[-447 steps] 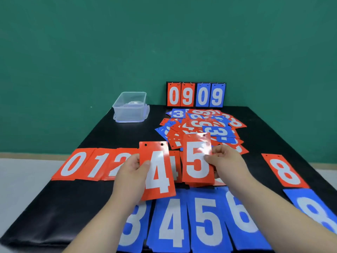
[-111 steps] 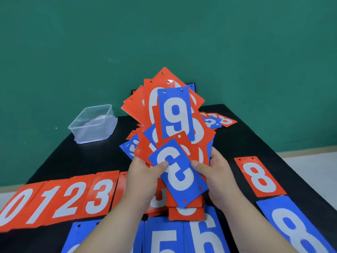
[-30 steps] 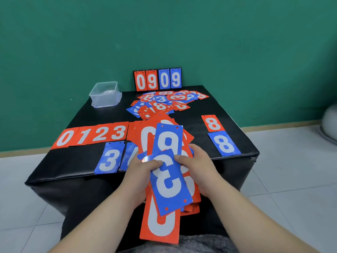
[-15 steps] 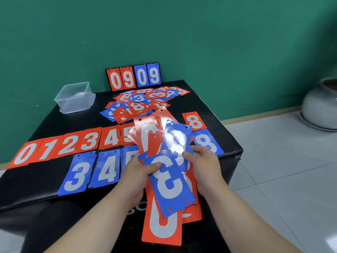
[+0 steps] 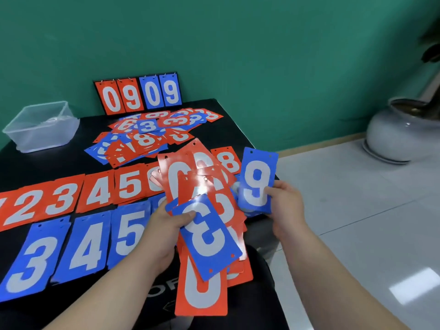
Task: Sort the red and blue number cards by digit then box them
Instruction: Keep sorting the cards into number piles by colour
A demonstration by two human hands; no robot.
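Blue 9 card (image 5: 257, 184) pinched in right hand (image 5: 287, 203); left hand (image 5: 164, 225) grips fanned card stack (image 5: 202, 234).

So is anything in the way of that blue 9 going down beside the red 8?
Nothing visible does. The right hand holds the blue 9 just beside the red 8; the card hides the spot beneath.
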